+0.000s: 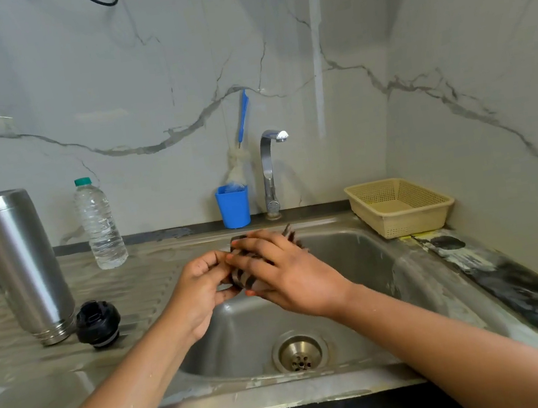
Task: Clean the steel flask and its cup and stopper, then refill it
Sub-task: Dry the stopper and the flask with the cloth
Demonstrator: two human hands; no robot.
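Steel flask (16, 263) is being borne inverted at the surface's left edge, long axis near upright, mouth down. Dark striped item (244, 274) is being gripped by left hand (199, 282) and right hand (287, 270).

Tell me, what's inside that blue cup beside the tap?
A bottle brush stands in the blue cup, its white bristly head above the rim and its blue handle sticking up. The cup's opaque side hides the brush's lower end and anything else inside.
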